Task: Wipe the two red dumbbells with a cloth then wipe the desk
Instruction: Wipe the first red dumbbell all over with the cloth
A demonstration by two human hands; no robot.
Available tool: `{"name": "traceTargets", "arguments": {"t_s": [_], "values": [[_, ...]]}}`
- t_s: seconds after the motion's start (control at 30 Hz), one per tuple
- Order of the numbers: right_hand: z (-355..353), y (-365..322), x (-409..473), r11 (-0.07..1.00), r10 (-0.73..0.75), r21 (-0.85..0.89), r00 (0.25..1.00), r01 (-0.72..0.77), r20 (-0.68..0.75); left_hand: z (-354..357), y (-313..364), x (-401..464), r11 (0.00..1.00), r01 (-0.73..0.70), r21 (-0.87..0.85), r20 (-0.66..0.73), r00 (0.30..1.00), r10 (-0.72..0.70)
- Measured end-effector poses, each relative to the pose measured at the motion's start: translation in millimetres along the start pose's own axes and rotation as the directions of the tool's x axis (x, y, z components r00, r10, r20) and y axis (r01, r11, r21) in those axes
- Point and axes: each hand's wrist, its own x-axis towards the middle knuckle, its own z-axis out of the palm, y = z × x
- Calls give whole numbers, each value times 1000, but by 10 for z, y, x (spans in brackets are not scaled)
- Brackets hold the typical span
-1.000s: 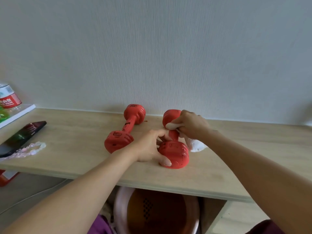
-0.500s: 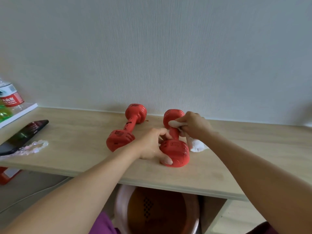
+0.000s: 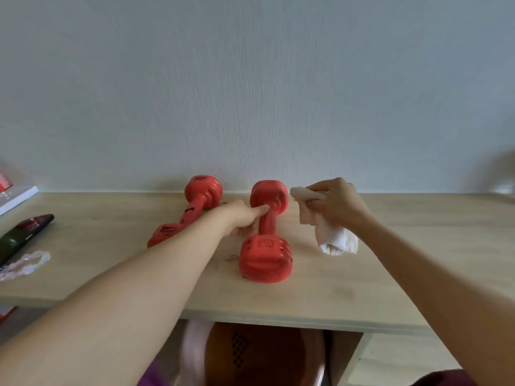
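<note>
Pale wooden desk (image 3: 390, 274) against a grey-white textured wall (image 3: 250, 79); left hand (image 3: 245, 218) curls round the nearer red plastic dumbbell (image 3: 266, 246) (at its handle) — right hand (image 3: 334, 201) pinches a bunched white cloth (image 3: 331, 235).

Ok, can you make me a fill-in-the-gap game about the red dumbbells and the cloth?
1. The right hand holds a crumpled white ____.
2. The left hand touches the handle of the right-hand red plastic dumbbell lying on the pale ____ desk.
3. The other red dumbbell lies to its ____.
4. The number of dumbbells on the desk is ____.

Missing words: cloth; wooden; left; two
</note>
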Motion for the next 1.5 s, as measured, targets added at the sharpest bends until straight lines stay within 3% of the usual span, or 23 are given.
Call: {"name": "traceTargets", "arguments": {"t_s": [0.2,0.4,0.53,0.73,0.87,1.0,1.13,1.3,1.43,1.5], "values": [[-60,109,-11,999,19,48,1000,-19,-7,62,77,90,950,175,-257,185,974,-129],[-180,44,-201,996,11,92,1000,-10,-14,293,201,55,799,263,-541,243,958,-152],[-353,-34,-309,992,1,129,999,4,-43,295,320,-58,776,191,-601,216,974,-72],[-503,-124,-389,986,-50,149,985,75,-165,196,481,-273,762,-90,-641,121,969,216],[-536,-182,-393,978,-71,174,965,117,-254,267,453,-339,734,-162,-660,37,968,247],[-459,-189,-295,963,-109,203,944,178,-311,327,524,-324,778,-351,-521,-154,935,318],[-305,-241,-216,930,-139,255,894,266,-426,363,632,-318,827,-499,-260,-225,864,451],[-43,-267,-189,922,-181,204,835,328,-520,458,634,-219,810,-587,-2,-271,780,565],[-5,-399,-122,912,-227,185,827,366,-515,481,502,-171,764,-645,1,-350,716,605],[-33,-396,-41,905,-179,250,842,344,-510,488,460,-172,737,-675,20,-339,689,640]]}}
